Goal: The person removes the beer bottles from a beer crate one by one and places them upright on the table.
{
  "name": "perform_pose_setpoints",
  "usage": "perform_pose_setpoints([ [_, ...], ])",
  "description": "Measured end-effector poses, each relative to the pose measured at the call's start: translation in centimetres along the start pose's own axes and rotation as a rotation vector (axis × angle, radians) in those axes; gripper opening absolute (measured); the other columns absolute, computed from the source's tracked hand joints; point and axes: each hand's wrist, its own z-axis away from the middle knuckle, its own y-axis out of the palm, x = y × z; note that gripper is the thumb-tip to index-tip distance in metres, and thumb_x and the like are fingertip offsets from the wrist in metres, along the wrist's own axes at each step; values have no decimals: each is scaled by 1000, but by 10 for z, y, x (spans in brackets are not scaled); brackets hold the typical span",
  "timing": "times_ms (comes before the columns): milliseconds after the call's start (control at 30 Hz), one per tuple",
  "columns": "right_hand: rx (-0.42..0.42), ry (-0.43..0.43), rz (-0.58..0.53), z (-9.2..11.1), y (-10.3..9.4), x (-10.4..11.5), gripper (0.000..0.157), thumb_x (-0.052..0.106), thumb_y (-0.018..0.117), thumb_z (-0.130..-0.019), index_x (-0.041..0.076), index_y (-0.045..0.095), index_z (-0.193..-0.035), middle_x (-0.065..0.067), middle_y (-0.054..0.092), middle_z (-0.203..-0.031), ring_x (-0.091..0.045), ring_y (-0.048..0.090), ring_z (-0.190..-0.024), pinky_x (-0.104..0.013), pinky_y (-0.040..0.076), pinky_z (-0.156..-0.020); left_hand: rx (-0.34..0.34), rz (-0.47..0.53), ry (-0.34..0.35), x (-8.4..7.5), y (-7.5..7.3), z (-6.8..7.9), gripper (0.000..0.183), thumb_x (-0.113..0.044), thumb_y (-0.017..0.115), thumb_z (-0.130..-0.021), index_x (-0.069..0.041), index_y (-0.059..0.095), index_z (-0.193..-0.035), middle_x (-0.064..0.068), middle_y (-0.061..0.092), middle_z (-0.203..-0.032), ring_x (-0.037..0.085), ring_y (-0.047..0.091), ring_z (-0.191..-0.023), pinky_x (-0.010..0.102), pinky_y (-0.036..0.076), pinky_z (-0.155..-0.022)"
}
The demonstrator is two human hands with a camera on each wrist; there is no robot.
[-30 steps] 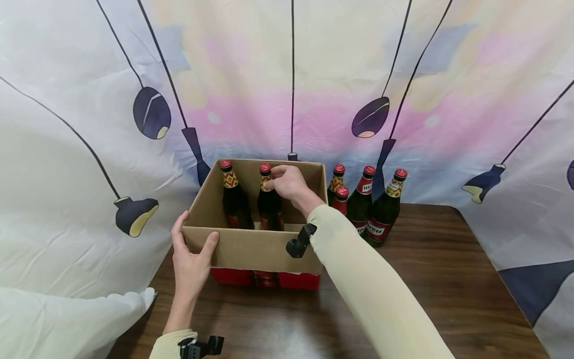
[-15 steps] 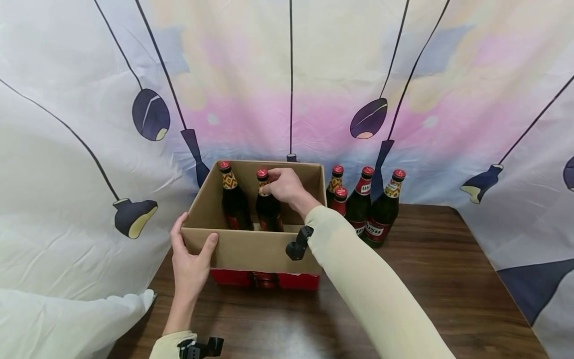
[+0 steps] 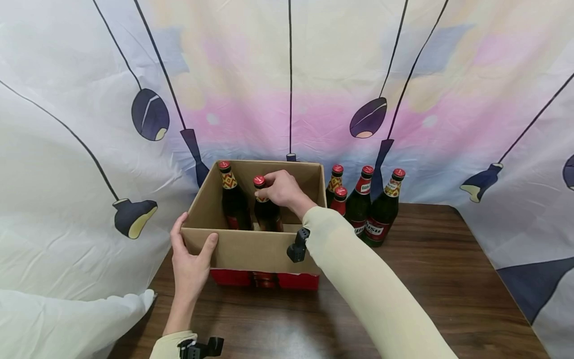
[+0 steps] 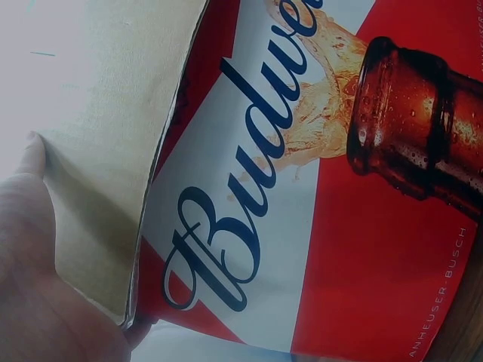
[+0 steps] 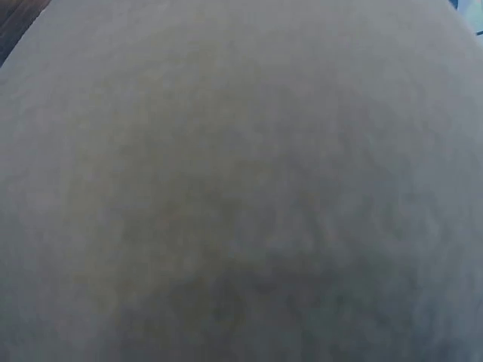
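Observation:
A brown cardboard box (image 3: 255, 252) with a red printed lower part stands open-topped on the table. My left hand (image 3: 192, 269) holds its near left corner, thumb against the front flap and fingers along the left side. In the left wrist view, that hand (image 4: 45, 256) lies on the pale flap beside the box's red and white printed side (image 4: 249, 188). Inside the box, my right hand (image 3: 284, 189) grips a dark beer bottle (image 3: 267, 214) by the neck, just under its red cap. Another capped beer bottle (image 3: 235, 204) stands upright at the box's left. The bottles' bases are hidden by the front flap.
Several green beer bottles (image 3: 376, 217) with red caps stand right of the box on the dark wooden table (image 3: 430, 279). A printed cloth (image 3: 251, 75) hangs behind. Box cardboard fills most of the right wrist view.
The bottle in my right hand has sunk lower in the box and shifted slightly left, the hand moving down with it. My left hand stays on the box corner.

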Motion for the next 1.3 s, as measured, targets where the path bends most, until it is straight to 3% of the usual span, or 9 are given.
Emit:
perform_pose_setpoints([
  [233, -42, 23, -5, 1, 1, -3, 40, 27, 81, -95, 12, 76, -132, -10, 77, -122, -27, 65, -113, -45, 54, -103, 1, 1, -2, 1, 0, 0, 85, -16, 76, -98, -36, 28, -165, 8, 47, -153, 12, 44, -123, 39, 35, -98],
  [533, -191, 115, -210, 2, -1, -7, 39, 28, 83, -93, 16, 78, -130, -9, 74, -127, -28, 67, -115, -44, 57, -94, 0, -5, 1, 1, 0, 1, 85, -16, 76, -97, -35, 29, -165, 9, 48, -152, 13, 44, -123, 40, 36, -98],
  [900, -181, 82, -330, 11, -10, 2, 39, 27, 84, -92, 16, 78, -129, -9, 74, -128, -27, 66, -119, -46, 54, -105, 1, 1, 1, 1, 0, -1, 85, -17, 77, -96, -36, 30, -165, 7, 46, -155, 12, 43, -125, 40, 35, -100],
  [1133, -217, 26, -373, 22, -21, 3, 40, 26, 85, -91, 20, 78, -130, -6, 72, -134, -21, 60, -106, -37, 49, -88, -10, 1, 11, 1, 0, -1, 85, -17, 77, -95, -37, 32, -164, 7, 47, -154, 12, 44, -124, 40, 35, -99],
  [1300, -211, 10, -384, 28, -28, 3, 41, 26, 86, -91, 19, 78, -130, -6, 74, -130, -22, 65, -117, -42, 55, -101, -14, 5, 11, 1, -1, -1, 85, -16, 77, -95, -36, 32, -164, 7, 48, -154, 12, 44, -123, 39, 35, -99],
])
